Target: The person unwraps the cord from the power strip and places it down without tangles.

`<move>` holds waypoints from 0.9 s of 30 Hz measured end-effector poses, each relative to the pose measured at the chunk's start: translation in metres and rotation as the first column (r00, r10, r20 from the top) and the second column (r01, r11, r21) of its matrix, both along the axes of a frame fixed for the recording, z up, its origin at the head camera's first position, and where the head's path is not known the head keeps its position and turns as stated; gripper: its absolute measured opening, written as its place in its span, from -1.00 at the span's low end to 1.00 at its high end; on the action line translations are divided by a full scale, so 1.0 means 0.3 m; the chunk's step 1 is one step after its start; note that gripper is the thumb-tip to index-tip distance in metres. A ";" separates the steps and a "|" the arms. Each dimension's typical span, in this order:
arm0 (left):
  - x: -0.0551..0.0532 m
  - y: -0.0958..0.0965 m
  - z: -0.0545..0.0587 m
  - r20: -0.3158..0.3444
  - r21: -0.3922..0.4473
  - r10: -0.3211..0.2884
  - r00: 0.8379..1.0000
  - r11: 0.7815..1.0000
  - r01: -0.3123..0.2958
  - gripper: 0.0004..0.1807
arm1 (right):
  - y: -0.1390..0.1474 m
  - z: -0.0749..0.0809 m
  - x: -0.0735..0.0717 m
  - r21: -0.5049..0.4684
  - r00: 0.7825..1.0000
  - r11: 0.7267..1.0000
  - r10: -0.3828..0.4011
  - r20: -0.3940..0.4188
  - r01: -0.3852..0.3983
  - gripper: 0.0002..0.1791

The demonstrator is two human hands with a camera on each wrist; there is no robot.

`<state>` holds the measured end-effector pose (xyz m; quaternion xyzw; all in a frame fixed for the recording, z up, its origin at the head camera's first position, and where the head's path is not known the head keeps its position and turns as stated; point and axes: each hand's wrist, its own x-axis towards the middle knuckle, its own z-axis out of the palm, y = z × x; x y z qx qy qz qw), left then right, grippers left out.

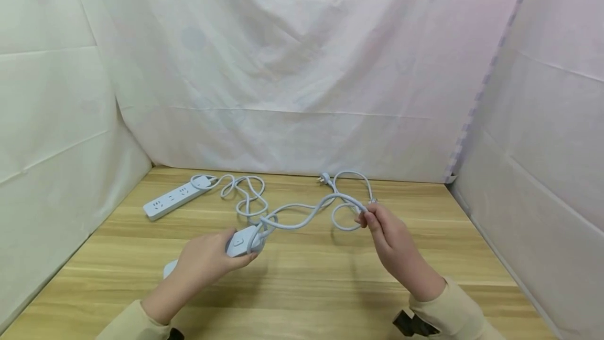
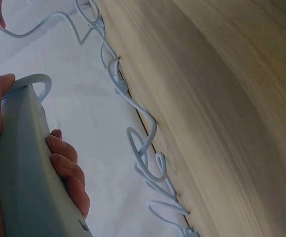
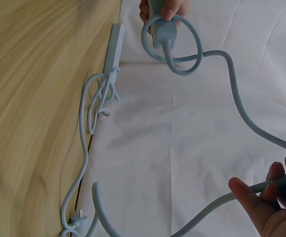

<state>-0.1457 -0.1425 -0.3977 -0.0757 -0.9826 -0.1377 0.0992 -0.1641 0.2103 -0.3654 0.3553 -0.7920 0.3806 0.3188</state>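
My left hand point(image 1: 205, 257) grips a white power strip point(image 1: 239, 242) near its cord end, holding it above the table. In the left wrist view the thumb lies on one side of the strip point(image 2: 32, 173) and the fingers curl round the other. Its cord point(image 1: 294, 226) loops at the strip's end and stretches across to my right hand point(image 1: 395, 245), which pinches it between thumb and fingers. A second white power strip point(image 1: 175, 198) lies at the back left of the table, its tangled cord point(image 1: 245, 193) beside it.
A plug point(image 1: 324, 179) with bare prongs lies near the table's back edge, beside loops of cord point(image 1: 354, 173). The wooden table point(image 1: 302, 298) is bounded by a white cloth point(image 1: 302, 83) behind and at both sides.
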 end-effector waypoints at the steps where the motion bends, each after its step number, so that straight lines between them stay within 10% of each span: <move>1: 0.001 -0.001 0.002 -0.001 0.002 -0.002 1.000 1.000 0.002 -0.38 | 0.004 0.001 -0.001 -0.005 1.000 1.000 -0.014 0.002 0.014 -0.84; 17: 0.000 -0.061 0.003 0.047 0.183 0.021 0.999 0.983 -0.030 -0.35 | 0.124 -0.014 -0.034 0.008 0.968 0.977 -0.211 0.136 0.212 -0.83; 27: -0.014 -0.053 0.029 0.026 0.216 0.064 0.998 0.974 -0.068 -0.37 | 0.157 -0.095 -0.063 0.096 0.935 0.975 -0.220 0.280 0.200 -0.81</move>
